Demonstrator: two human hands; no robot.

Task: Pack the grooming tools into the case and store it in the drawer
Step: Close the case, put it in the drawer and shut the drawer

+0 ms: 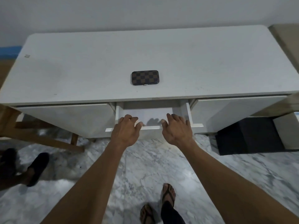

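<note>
A closed grooming case [144, 77] with a brown and black checkered cover lies flat on the white desk [97, 62], near the middle of its front edge. No loose tools are in view. Right below it, the desk's middle drawer [152, 127] stands pulled partly out, and the part of its inside that shows is bare white. My left hand [125, 131] and my right hand [177, 131] both sit on the drawer's front panel, fingers curled over its top edge, a hand's width apart.
Shut drawer fronts flank the open one. A black box [247, 136] stands on the marble floor under the desk's right end. A wooden frame [40, 138] leans at the left. Another person's dark shoe [37, 168] is at lower left, my sandalled feet [168, 194] below.
</note>
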